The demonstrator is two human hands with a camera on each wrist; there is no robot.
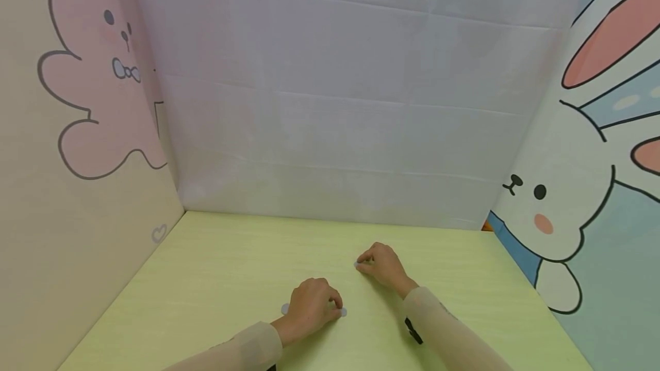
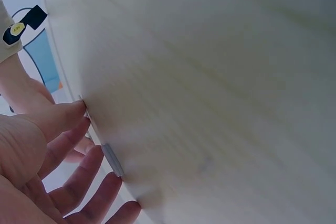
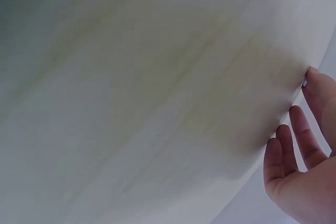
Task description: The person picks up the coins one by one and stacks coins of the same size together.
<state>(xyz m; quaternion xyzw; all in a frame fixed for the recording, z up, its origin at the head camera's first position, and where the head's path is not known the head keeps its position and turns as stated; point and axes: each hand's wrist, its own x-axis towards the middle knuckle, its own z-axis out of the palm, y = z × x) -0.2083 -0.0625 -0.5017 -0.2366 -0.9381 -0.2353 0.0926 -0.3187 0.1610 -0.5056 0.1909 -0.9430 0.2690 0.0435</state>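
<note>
On the pale yellow-green table my left hand [image 1: 310, 304] pinches a small silver-grey coin [image 1: 344, 312] between thumb and index finger. A short stack of similar coins [image 2: 112, 160] stands beside that hand's other fingers; in the head view the stack [image 1: 286, 307] shows as a grey disc to its left. Farther back and to the right, my right hand [image 1: 384, 266] pinches another coin [image 1: 356, 264] at the table surface. Only a sliver of this coin [image 3: 304, 81] shows at the fingertips in the right wrist view. Markings on the coins are too small to read.
The table [image 1: 232, 256] ends at a white cloth backdrop [image 1: 335, 102]. Side panels carry a pink cartoon animal [image 1: 103, 96] on the left and a white rabbit [image 1: 562, 188] on the right. Dark straps show at both sleeves.
</note>
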